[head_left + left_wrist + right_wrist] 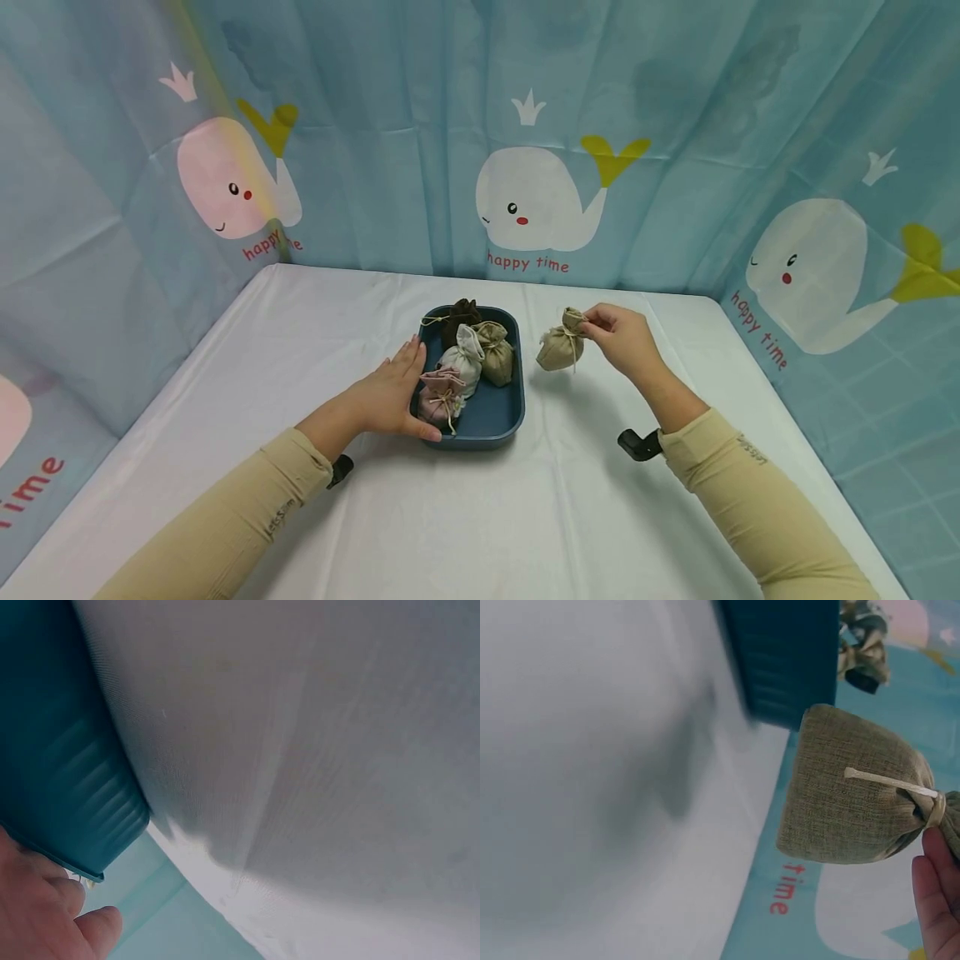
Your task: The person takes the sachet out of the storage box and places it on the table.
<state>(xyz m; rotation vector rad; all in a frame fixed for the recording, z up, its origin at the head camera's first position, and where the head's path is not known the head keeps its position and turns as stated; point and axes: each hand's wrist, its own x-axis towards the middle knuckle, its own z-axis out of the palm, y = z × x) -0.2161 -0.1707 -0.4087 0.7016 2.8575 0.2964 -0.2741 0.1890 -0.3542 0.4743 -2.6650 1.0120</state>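
Note:
My right hand [621,335] pinches an olive-tan drawstring pouch [560,343] by its gathered neck, just right of the blue tray [480,442]. In the right wrist view the pouch [862,791] hangs above the white cloth, its cord tied around the neck. Along the tray's left side rests my left hand [392,393], fingers extended on the rim and thumb at the near left corner. Inside the tray are a dark brown pouch [461,315] at the back, a tan pouch [497,357] on the right, a white pouch [463,360] in the middle and a pink pouch [442,398] near the front left.
A white cloth [465,525] covers the table. Blue curtains [420,167] with whale prints stand behind it and at both sides. Black wrist mounts [640,445] stick out below the sleeves. Within the tray, bare floor shows at the front right.

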